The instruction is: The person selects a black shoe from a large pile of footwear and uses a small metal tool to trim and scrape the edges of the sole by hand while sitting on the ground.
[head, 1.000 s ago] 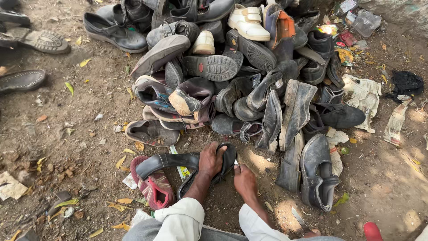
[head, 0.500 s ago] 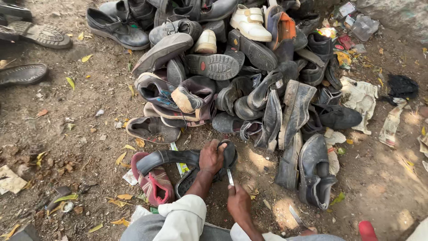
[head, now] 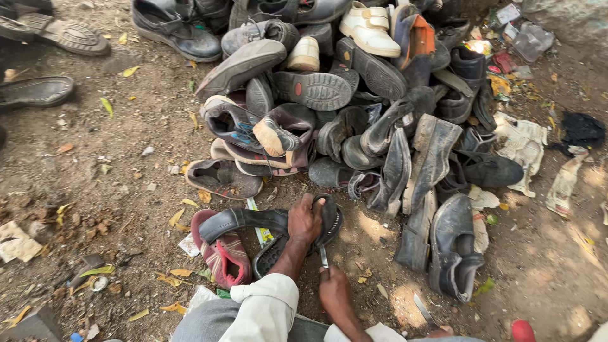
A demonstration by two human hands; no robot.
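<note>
My left hand (head: 306, 218) presses down on a black sandal (head: 278, 228) lying on the dirt, fingers over its front edge. My right hand (head: 334, 291) is closed on a small metal blade (head: 323, 256) whose tip points at the sandal's sole edge. A red and pink shoe (head: 223, 253) lies just left of the sandal. White sleeves cover both forearms.
A big heap of worn shoes (head: 354, 101) fills the ground beyond the sandal. More soles (head: 38, 92) lie at the far left. A loose knife blade (head: 423, 310) rests on the dirt at my right, near a red object (head: 523, 330). Paper scraps (head: 522, 145) and dry leaves are scattered about.
My right hand pulled back from the sandal toward me and now holds the blade upright at its edge. The left hand stays on the sandal.
</note>
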